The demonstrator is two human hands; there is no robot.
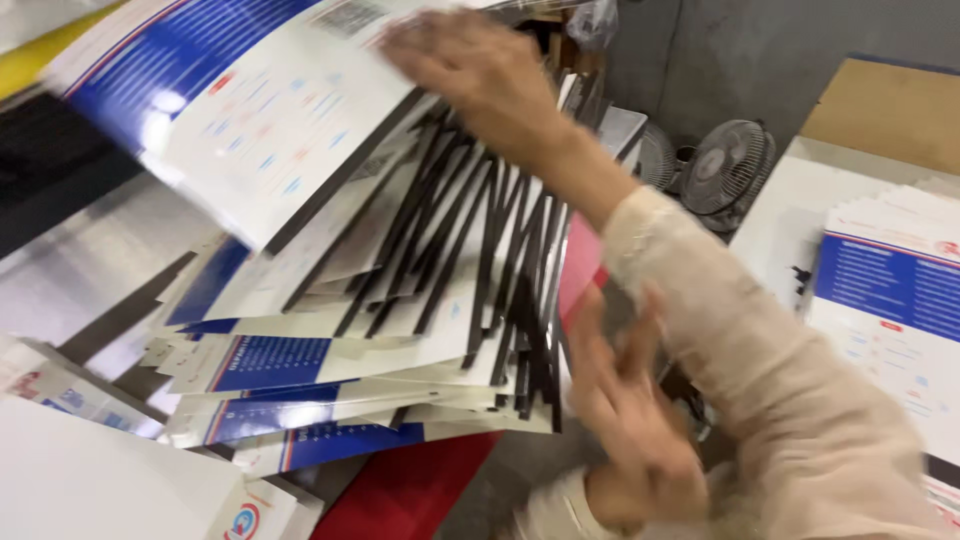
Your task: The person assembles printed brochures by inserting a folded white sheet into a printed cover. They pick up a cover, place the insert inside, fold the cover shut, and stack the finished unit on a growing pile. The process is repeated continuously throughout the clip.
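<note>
White, blue and black-edged flattened cartons (400, 290); red sheet (410, 490); cream sleeve (760, 370)
</note>
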